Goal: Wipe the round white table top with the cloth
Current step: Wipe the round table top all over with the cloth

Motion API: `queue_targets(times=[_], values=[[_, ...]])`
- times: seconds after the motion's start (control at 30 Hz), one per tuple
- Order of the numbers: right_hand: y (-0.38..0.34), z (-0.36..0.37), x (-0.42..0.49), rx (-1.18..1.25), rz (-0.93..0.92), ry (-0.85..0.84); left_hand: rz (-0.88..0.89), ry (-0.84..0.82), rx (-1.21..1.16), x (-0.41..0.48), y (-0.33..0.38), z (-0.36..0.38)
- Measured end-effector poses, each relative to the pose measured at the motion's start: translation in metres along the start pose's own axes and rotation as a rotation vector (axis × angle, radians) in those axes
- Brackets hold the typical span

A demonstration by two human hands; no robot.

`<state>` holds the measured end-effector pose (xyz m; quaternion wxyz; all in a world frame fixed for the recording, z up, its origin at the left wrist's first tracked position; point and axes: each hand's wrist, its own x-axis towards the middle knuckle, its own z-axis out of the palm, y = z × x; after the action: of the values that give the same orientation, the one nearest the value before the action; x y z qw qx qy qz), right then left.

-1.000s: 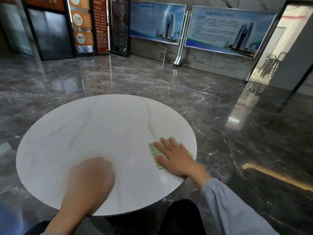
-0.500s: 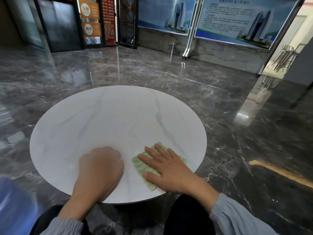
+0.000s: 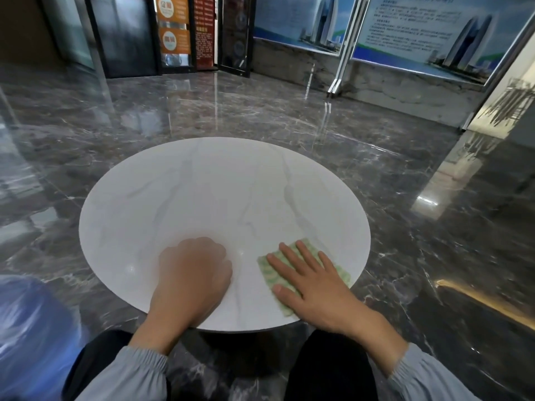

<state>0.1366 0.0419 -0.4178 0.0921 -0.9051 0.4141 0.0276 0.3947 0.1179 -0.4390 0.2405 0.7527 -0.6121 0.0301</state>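
Down at the near right of the round white table top (image 3: 202,198), the right hand (image 3: 315,287) lies flat with its fingers spread wide, palm pressing the green patterned cloth (image 3: 270,274) against the marble-veined surface. The cloth is folded small and sits close to the table's near right edge, with its corners showing past the fingertips and beside the thumb. The left hand (image 3: 192,277) rests on the table just beside it, apart from the cloth, its fingers curled under into a loose fist that holds nothing I can see. Both wrists come out of grey-blue sleeves (image 3: 127,371) with gathered cuffs. Nothing on the table serves as a container; the rest of the top is bare. The table stands on a dark polished floor (image 3: 405,183), and large printed boards (image 3: 428,36) lean against the far wall.
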Motion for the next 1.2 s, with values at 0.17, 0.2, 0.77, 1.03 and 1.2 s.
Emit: queue_targets(times=[0.17, 0.2, 0.77, 1.03, 1.2], values=[[0.04, -0.015, 0.008, 0.073, 0.061, -0.024, 0.023, -0.023, 0.032, 0.0, 0.001, 0.001], [0.051, -0.015, 0.013, 0.071, 0.109, -0.017, 0.026, -0.022, 0.036, -0.001, 0.001, 0.001], [0.029, -0.008, 0.002, 0.048, 0.09, 0.014, 0.015, -0.004, 0.025, 0.0, -0.001, 0.002], [0.057, -0.012, 0.035, 0.002, 0.356, -0.034, 0.011, 0.017, 0.033, -0.001, 0.002, 0.001], [-0.038, 0.008, -0.001, -0.013, -0.044, 0.001, 0.006, 0.019, 0.035, -0.001, 0.001, 0.001]])
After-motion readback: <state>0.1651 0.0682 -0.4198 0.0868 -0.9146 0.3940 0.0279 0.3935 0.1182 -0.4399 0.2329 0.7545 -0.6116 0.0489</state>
